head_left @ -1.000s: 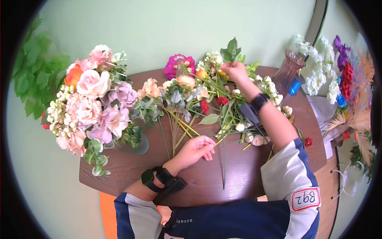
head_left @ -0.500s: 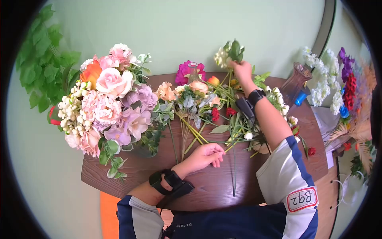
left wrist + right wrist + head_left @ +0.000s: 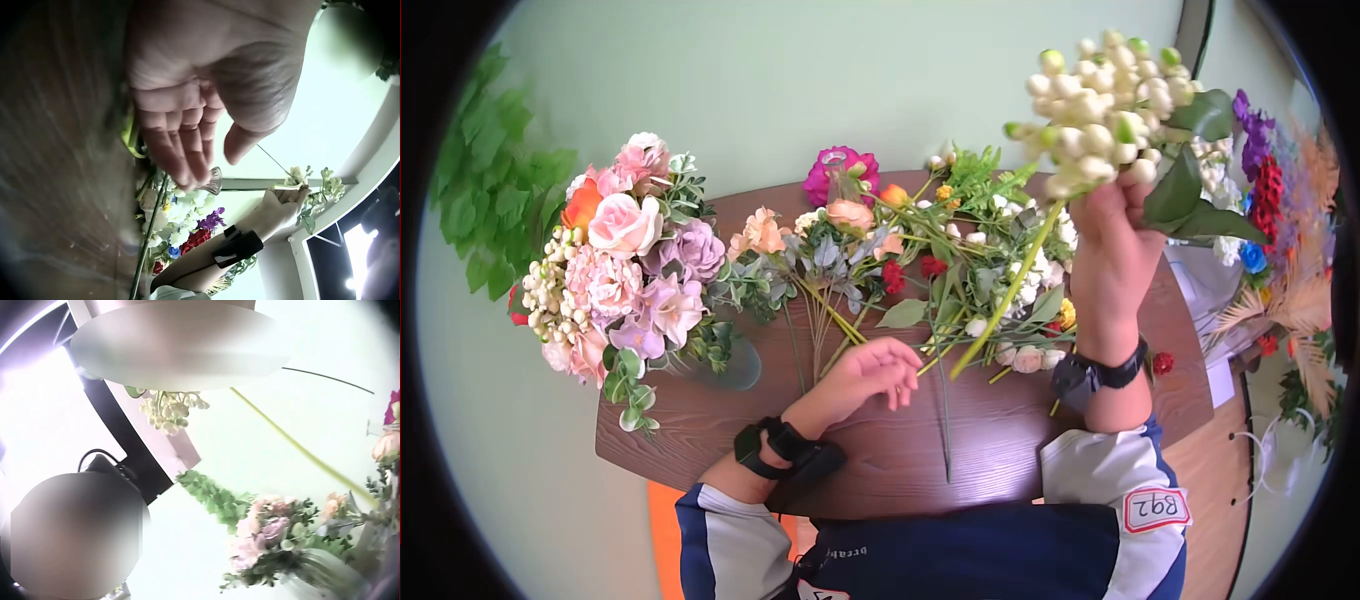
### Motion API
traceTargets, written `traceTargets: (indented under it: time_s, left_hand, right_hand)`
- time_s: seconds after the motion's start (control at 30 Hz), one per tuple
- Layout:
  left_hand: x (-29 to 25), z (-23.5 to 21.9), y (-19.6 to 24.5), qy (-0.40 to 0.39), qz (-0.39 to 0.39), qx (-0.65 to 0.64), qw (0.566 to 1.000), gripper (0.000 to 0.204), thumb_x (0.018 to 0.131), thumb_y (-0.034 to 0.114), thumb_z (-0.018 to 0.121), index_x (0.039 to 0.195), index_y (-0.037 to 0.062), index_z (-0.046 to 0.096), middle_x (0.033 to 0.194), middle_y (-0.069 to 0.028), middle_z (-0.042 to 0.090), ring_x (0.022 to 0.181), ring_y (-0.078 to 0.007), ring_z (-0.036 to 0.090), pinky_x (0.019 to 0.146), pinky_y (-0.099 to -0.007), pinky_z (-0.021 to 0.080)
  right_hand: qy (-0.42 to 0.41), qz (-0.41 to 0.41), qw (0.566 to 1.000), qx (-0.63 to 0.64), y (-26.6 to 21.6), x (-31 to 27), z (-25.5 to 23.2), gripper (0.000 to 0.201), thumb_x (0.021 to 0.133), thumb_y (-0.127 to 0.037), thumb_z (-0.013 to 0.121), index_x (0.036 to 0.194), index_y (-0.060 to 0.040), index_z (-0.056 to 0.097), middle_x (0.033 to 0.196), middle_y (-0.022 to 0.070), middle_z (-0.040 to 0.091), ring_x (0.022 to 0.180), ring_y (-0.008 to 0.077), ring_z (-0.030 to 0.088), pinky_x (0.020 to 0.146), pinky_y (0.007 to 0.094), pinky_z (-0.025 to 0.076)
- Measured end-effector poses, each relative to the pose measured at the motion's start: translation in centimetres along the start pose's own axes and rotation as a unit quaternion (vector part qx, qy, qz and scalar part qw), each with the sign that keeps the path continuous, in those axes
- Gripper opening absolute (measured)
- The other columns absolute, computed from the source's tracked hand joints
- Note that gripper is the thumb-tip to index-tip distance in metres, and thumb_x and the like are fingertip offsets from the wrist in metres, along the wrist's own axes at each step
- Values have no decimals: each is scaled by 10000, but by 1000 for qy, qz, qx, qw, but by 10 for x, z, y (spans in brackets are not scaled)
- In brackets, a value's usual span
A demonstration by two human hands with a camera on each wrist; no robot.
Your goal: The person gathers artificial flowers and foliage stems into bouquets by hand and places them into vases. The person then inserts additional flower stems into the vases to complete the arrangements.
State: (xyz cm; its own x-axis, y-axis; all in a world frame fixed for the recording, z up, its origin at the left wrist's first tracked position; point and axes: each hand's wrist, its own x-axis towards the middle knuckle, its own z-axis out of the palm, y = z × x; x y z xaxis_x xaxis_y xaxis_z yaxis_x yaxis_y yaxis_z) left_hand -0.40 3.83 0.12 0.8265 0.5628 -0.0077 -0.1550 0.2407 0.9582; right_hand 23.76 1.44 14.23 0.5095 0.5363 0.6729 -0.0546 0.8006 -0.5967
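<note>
Gripping the cream berry spray (image 3: pixel 1095 120) just below its head, the right hand (image 3: pixel 1118 245) appears raised over the wooden table's (image 3: pixel 990 450) far right corner; the left hand (image 3: pixel 868 375), well apart, loosely bent, lies between artificial flowers (image 3: pixel 933 267) and the front edge.

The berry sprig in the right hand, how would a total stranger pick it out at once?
In the head view, start at the brown wooden table, then go to the right hand, at upper right. It grips the berry sprig: cream berries, dark leaves, long yellow-green stem. Similar berries sit in the big bouquet at left, but only this cluster is held.
</note>
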Motion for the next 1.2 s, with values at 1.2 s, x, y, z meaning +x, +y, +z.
traceTargets:
  time_s: [1.2]
  left_hand:
    - [71,45,82,314,205,37,926,298,898,50,499,1176,40,390,808,-72,559,480,-50,423,415,-171,331]
  right_hand:
    - [-343,398,840,136,16,-23,-26,524,782,94,421,1301,24,405,1057,132,551,817,134,502,728,241,399]
